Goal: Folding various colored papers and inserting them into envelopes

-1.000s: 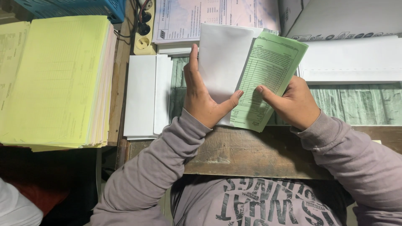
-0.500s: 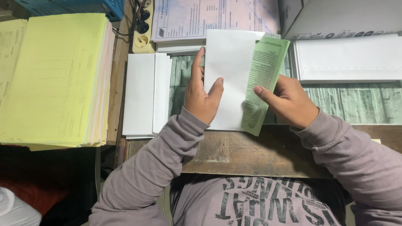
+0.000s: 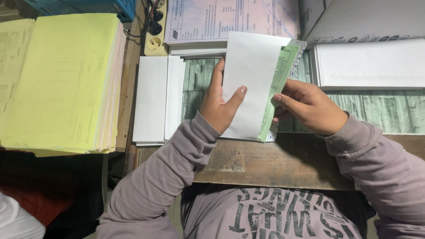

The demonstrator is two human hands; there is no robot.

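The left hand (image 3: 219,104) held a white envelope (image 3: 250,84) while the right hand (image 3: 310,106) pinched a folded green sheet (image 3: 276,84) along its right edge.

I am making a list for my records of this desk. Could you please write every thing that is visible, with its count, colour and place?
white envelope: one, white, centre, held by left hand.
green form: one, green, sliding into the envelope's right edge.
envelope pile: one pile, white, left of the hands.
yellow paper stack: one, yellow, far left.
printed sheets: one stack, pale pink-blue, top centre.
white box: one, white, top right.
power strip: one, cream, top, beside the yellow stack.
wooden desk: one, brown, bottom centre.
left hand: one, grips the envelope.
right hand: one, pushes the green form.
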